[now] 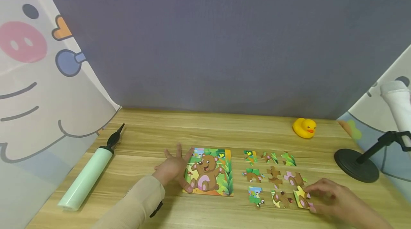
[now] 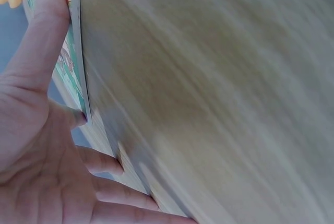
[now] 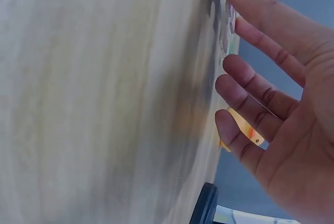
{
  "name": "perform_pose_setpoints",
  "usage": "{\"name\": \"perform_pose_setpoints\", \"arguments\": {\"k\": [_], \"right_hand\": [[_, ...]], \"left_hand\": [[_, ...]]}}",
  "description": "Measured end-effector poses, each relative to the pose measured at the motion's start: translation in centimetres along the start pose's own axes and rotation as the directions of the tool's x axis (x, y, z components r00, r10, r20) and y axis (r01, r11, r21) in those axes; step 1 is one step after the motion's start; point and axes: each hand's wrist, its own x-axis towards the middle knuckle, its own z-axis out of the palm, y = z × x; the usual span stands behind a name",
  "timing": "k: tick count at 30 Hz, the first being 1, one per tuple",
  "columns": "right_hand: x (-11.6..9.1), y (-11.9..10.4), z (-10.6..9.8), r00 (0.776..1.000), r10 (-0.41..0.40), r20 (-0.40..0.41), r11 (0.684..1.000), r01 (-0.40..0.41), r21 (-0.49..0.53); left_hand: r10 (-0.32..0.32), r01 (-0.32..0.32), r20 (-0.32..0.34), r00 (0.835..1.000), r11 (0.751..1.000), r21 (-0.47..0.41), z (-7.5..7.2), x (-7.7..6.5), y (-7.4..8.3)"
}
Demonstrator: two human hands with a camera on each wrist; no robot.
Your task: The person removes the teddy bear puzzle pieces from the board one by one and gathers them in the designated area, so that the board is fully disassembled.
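A square bear picture board [image 1: 208, 172] lies flat on the wooden table. My left hand [image 1: 173, 169] touches its left side, fingers spread, with the thumb on the lower left corner and the index finger at the upper left one; the left wrist view shows the thumb [image 2: 44, 31] over the board's edge. Right of the board, jigsaw pieces lie apart in three rows. At the lower right, my right hand [image 1: 334, 200] pinches a yellow and brown jigsaw piece [image 1: 301, 197] between thumb and index finger. That piece looks slightly tilted. Its other fingers [image 3: 240, 98] stay loosely bent.
A yellow rubber duck [image 1: 304, 128] sits at the back right. Beside it on the right stands a white microphone [image 1: 396, 104] on a black round base [image 1: 356, 164]. A pale green hand pump [image 1: 86, 177] lies at the left. A grey panel [image 1: 205, 43] closes off the back.
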Motion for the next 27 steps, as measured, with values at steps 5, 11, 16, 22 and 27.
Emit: {"name": "perform_pose_setpoints", "arguments": {"k": [5, 11, 16, 22, 27], "right_hand": [[-0.2, 0.4, 0.2, 0.999, -0.038, 0.016, 0.999, 0.038, 0.005], [-0.3, 0.5, 0.1, 0.999, 0.003, 0.053, 1.000, -0.002, -0.020], [-0.2, 0.4, -0.2, 0.996, 0.044, 0.082, 0.995, -0.037, -0.090], [0.8, -0.6, -0.7, 0.994, 0.067, 0.087, 0.990, -0.055, -0.129], [2.1, -1.8, -0.9, 0.995, 0.073, 0.066, 0.985, -0.062, -0.162]], "left_hand": [[0.000, 0.000, -0.003, 1.000, 1.000, -0.006, 0.1, 0.0, 0.0], [0.007, -0.007, -0.006, 1.000, 1.000, -0.021, 0.0, 0.0, -0.1], [0.023, -0.023, -0.013, 1.000, 1.000, -0.013, 0.0, 0.0, -0.2], [0.012, -0.012, 0.001, 1.000, 1.000, -0.018, 0.1, 0.1, -0.2], [0.005, -0.004, 0.012, 1.000, 0.999, -0.040, 0.1, 0.1, -0.3]]}}
